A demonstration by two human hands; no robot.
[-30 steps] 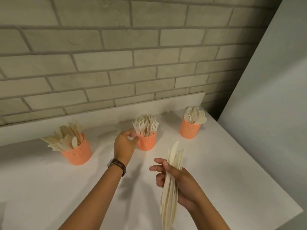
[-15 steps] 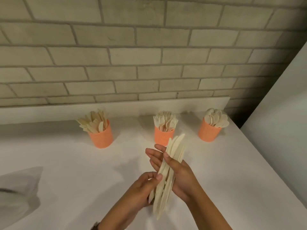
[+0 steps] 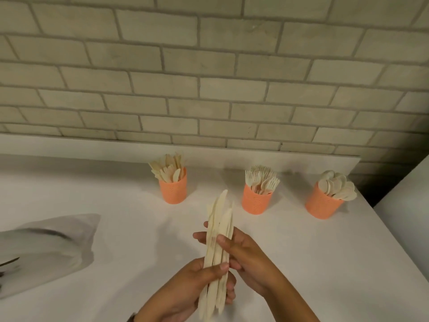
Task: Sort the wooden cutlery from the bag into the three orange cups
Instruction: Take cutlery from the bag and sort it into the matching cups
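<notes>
We hold the bundle of wooden knives (image 3: 218,219) over the near middle of the bench (image 3: 313,263), blade tips pointing far and up, handle ends toward us. Both grips are clasped on it.

The left hand (image 3: 185,291) comes in from the near left and wraps the lower half. Its thumb lies across the front face and its fingertips curl round from behind. The right hand (image 3: 248,256) comes in from the right and clasps the middle, thumb across the front, fingers showing past the bundle's left edge.

We judge that two grips are used because the pieces are thin, smooth and loose. A single grip would let them fan or slip, and the tips stand uneven.

Three orange cups stand in a row at the far side of the bench. The left cup (image 3: 174,191) holds knives, the middle cup (image 3: 255,203) forks, the right cup (image 3: 321,205) spoons. Each is well filled. We judge that the bundle belongs in the left cup, which stands far and left of the hands, apart from them.

The bag (image 3: 51,242) lies at the near left, blurred; we cannot tell its contents.
</notes>
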